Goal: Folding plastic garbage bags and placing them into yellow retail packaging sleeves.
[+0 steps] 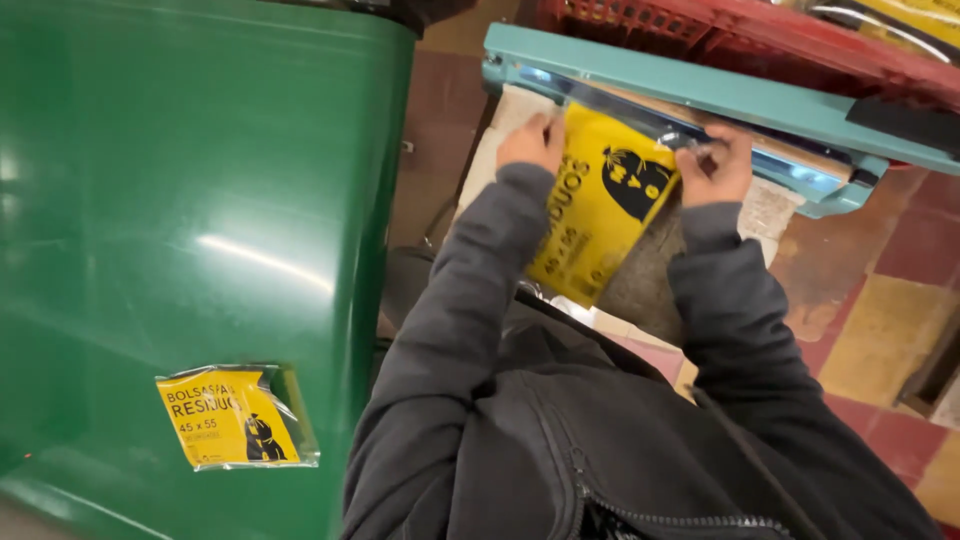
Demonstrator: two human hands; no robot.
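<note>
A yellow plastic packet (600, 205) with black print lies under the open jaw of a teal heat sealer (690, 85). My left hand (532, 140) grips the packet's top left corner at the sealer bar. My right hand (716, 165) pinches the clear top right edge of the same packet against the bar. Both arms wear dark grey sleeves. The packet hangs down toward me, over a grey worn pad (650, 270).
A large green bin lid (180, 200) fills the left side, with another sealed yellow packet (232, 417) lying on it. A red plastic crate (740, 30) stands behind the sealer. The floor (880, 320) has red and yellow tiles at right.
</note>
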